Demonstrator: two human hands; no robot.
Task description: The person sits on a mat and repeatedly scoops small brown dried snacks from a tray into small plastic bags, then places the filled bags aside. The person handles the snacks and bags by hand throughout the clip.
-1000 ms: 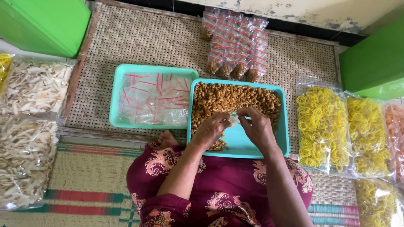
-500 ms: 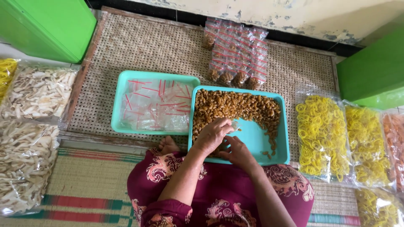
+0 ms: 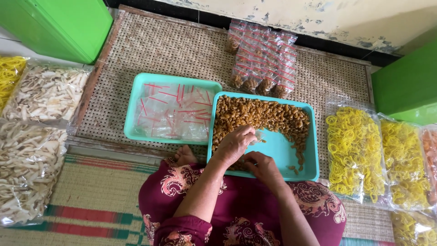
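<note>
Change: both hands have been drawn back from the snack heap toward the near edge of the teal tray (image 3: 277,150).
Left hand (image 3: 234,145): curled loosely over the brown snacks (image 3: 259,117); whether a small clear bag is pinched cannot be told.
Right hand (image 3: 264,167): cupped at the tray's near edge, fingers bent, hold unclear.
Snacks: heaped at the tray's far side.
Handling: judged light, dry, brittle; best scooped loosely, not squeezed.
Empty bags (image 3: 175,114): in the tray left of it.
</note>
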